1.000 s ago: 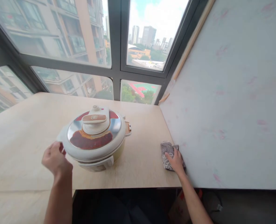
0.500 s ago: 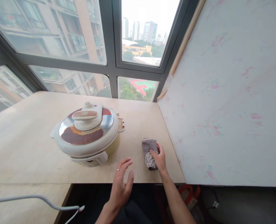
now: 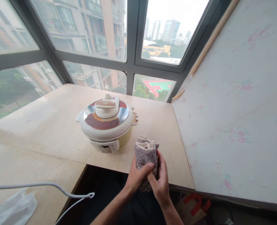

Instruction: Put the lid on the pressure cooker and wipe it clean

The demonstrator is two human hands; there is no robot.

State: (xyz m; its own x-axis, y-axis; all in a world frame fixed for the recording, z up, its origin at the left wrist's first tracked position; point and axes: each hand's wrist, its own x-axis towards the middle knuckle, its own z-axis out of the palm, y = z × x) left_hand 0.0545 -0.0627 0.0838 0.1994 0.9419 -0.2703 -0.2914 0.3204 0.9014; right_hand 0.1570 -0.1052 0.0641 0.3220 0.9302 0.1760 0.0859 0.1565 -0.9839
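A folded grey-brown towel [image 3: 145, 156] with pale edges is held up near the table's front edge. My left hand [image 3: 138, 175] is closed around its left side, thumb across the front. On the right side, my right hand [image 3: 160, 179] grips the same towel, its fingers partly hidden behind the cloth. Left of the towel stands a white electric pressure cooker [image 3: 105, 125], lid on, with a shiny top and a brown-and-white handle. Neither hand touches the cooker.
The wooden tabletop [image 3: 58, 125] meets a flowered wall [image 3: 234, 118] on the right and windows behind. A white cable [image 3: 46, 185] crosses the lower left, above a crumpled whitish sheet [image 3: 16, 206]. Below the table edge is a bag with red handles [image 3: 194, 206].
The towel has been lifted off the table and brought toward me. My left hand, empty before, has come over and closed on it. The camera view has turned left.
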